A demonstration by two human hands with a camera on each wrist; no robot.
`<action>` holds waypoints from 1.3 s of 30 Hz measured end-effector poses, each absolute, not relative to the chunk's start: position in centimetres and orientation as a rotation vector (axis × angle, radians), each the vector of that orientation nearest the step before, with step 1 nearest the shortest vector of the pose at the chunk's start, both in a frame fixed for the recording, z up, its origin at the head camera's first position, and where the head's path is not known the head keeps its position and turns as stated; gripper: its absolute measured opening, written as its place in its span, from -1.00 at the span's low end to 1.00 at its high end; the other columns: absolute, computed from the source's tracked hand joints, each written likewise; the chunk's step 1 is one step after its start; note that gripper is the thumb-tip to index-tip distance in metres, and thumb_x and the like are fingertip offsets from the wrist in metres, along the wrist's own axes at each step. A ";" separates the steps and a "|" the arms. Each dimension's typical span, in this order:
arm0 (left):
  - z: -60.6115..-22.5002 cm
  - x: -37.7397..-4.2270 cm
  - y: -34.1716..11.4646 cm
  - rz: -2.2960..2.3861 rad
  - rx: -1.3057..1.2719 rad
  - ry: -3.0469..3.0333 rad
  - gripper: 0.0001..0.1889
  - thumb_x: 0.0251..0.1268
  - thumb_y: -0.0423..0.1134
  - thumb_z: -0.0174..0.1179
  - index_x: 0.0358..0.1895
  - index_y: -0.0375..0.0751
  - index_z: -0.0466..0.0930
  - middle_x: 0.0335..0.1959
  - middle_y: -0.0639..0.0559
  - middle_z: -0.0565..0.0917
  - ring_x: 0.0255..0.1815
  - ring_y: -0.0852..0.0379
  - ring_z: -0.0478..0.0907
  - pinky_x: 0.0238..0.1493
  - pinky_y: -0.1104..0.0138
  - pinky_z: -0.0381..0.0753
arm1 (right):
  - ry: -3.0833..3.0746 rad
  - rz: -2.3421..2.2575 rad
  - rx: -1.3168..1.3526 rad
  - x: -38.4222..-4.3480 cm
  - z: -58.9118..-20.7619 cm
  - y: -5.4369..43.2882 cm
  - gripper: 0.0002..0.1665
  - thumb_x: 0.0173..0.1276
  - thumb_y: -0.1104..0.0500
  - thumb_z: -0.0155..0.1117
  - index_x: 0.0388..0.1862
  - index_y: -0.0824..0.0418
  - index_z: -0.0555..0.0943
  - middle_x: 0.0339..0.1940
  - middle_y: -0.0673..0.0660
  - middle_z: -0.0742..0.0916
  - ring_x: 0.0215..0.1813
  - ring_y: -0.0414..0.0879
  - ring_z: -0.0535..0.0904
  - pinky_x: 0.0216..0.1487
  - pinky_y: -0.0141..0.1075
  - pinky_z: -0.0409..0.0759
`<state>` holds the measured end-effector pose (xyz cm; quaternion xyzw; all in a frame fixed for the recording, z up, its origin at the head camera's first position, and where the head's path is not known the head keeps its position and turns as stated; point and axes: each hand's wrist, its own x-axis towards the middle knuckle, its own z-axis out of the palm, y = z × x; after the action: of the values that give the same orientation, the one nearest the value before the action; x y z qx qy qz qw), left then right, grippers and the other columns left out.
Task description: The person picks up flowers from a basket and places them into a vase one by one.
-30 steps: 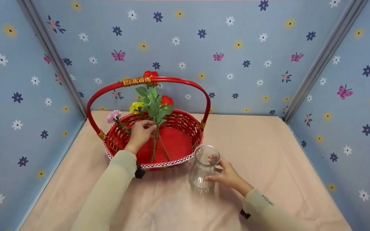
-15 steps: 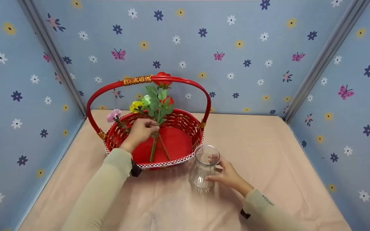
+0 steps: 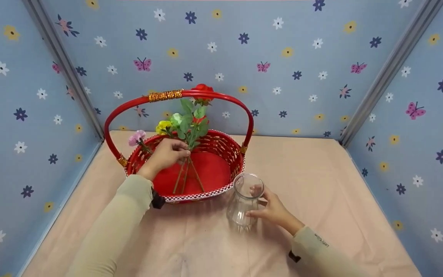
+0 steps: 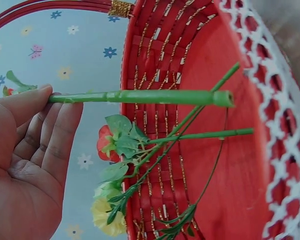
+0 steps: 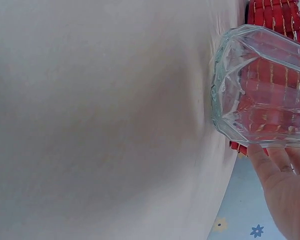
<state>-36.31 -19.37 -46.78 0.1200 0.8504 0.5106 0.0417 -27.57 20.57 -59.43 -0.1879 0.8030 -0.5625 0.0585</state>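
My left hand [image 3: 167,154] pinches the green stem [image 4: 155,97] of a red rose [image 3: 203,91] between thumb and fingers. Its bloom overlaps the red basket's handle in the head view, and its stem's cut end hangs over the basket [image 3: 213,165]. Inside the basket lean other artificial flowers: a second red rose [image 4: 107,144], a pale green-white one [image 3: 176,119], a yellow one [image 3: 163,127] and a pink one [image 3: 137,137]. Right of the basket, my right hand [image 3: 273,211] grips a clear glass vase [image 5: 270,100], thumb on the near side and fingers behind; the vase stands upright.
An arched red handle [image 3: 227,98] with gold wrapping rises over the basket. White lace [image 4: 275,135] edges its rim. A pale pink cloth [image 3: 298,169] covers the table, with blue flower-patterned panels [image 3: 283,46] at the back and both sides.
The held rose has shifted right, its bloom moving from left of the handle's middle to the right, and its stem end has swung left. The right hand and vase have stayed put.
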 end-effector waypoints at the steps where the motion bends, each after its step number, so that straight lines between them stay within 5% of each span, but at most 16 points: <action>1: -46.6 -36.3 -19.4 1.562 0.370 2.594 -0.76 0.59 -0.31 0.30 0.13 -0.38 0.76 -0.03 -0.42 0.78 -0.31 0.16 0.75 -0.15 0.25 0.83 | 2.429 -1.706 -0.570 -27.6 -59.5 20.6 0.00 0.10 0.33 0.74 0.48 0.41 0.43 0.48 0.48 0.59 0.50 0.45 0.51 0.51 0.24 0.53; 20: -45.7 -34.9 -19.9 1.395 0.536 2.387 -0.86 0.52 -0.29 0.37 -0.04 -0.26 0.85 -0.16 -0.30 0.81 -0.32 0.06 0.74 -0.15 0.20 0.84 | 2.451 -1.688 -0.586 -27.7 -59.5 20.6 -0.04 0.12 0.31 0.74 0.46 0.39 0.44 0.41 0.43 0.65 0.45 0.39 0.58 0.51 0.22 0.53; 31: -45.9 -34.5 -19.1 1.359 0.640 2.287 -0.90 0.50 -0.31 0.37 -0.11 -0.24 0.85 -0.34 0.02 0.80 -0.41 0.11 0.67 -0.26 0.24 0.81 | 2.437 -1.691 -0.578 -27.6 -59.6 20.7 -0.02 0.13 0.31 0.73 0.49 0.40 0.42 0.46 0.45 0.61 0.51 0.42 0.52 0.52 0.23 0.52; 39: -45.8 -33.8 -18.0 1.318 0.714 2.237 -0.91 0.50 -0.32 0.38 -0.11 -0.23 0.85 -0.39 -0.02 0.79 -0.43 0.13 0.69 -0.25 0.23 0.82 | 2.420 -1.711 -0.591 -27.6 -59.4 20.7 -0.06 0.12 0.32 0.74 0.43 0.41 0.44 0.44 0.46 0.61 0.48 0.43 0.53 0.49 0.23 0.55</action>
<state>-33.83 -18.05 -45.82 0.2584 0.8099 0.4772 0.2228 -27.59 20.67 -59.37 -0.1953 0.7992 -0.5653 0.0596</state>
